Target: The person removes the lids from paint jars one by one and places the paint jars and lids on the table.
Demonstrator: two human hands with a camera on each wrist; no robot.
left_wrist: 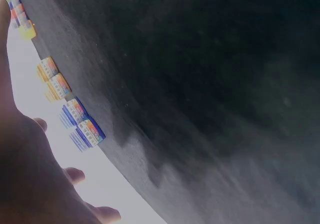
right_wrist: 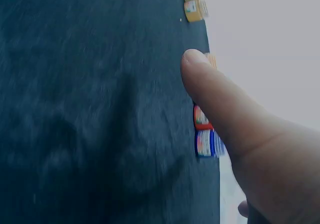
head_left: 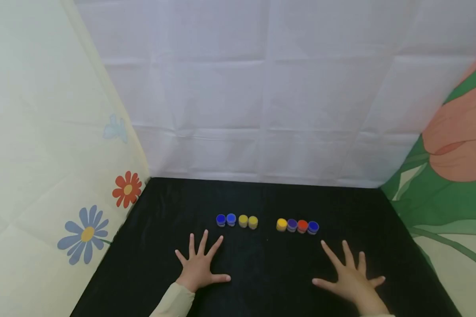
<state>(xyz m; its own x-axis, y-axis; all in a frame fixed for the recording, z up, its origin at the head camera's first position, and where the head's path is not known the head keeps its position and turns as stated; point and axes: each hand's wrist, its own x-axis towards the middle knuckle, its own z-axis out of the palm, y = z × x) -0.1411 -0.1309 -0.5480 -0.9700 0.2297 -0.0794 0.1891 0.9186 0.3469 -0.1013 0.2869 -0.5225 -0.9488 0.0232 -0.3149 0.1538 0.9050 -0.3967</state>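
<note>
**Both hands empty; both jar groups sitting ahead of the fingertips**

Left hand [head_left: 198, 269]: fingers fanning wide, thumb sticking out sideways, gripping nothing. Right hand [head_left: 351, 281]: same, digits splayed, gripping nothing.

Key relation: eight small round lidded jars, apparently plastic, are standing upright in two short rows, both running crosswise to the fingers. Dark blue jar [head_left: 221, 219] is sitting just ahead of the left index fingertip; light blue jar [head_left: 231, 219] and two yellow jars [head_left: 243, 221] are trailing off rightward from it. Royal blue jar [head_left: 313, 227] is sitting ahead and slightly left of the right index fingertip; red jar [head_left: 303, 226], purple jar [head_left: 291, 225] and bright yellow jar [head_left: 281, 225] are lining up further left. Each hand is lying nearer its own row; neither is touching a jar.

Hard to see: in the right wrist view the thumb is covering the purple jar and parts of its neighbours, and the frame's top edge is cutting off the far row. Labels are blurring out. Can't tell whether palms are resting on the black cloth [head_left: 265, 277].
</note>
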